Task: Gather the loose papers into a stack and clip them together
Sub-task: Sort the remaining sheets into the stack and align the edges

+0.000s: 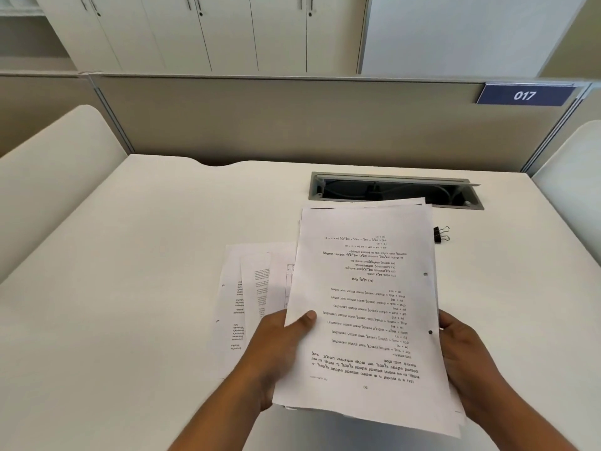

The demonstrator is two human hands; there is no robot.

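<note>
Head: stack (364,304) in left hand (279,349)

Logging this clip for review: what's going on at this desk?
A person holds a stack of printed papers above the desk, the left grip pinching its left edge with the thumb on top, the right grip at its right edge. A few loose sheets lie on the desk to the left, not yet gathered. The black binder clip lies by the stack's far right corner, untouched.
</note>
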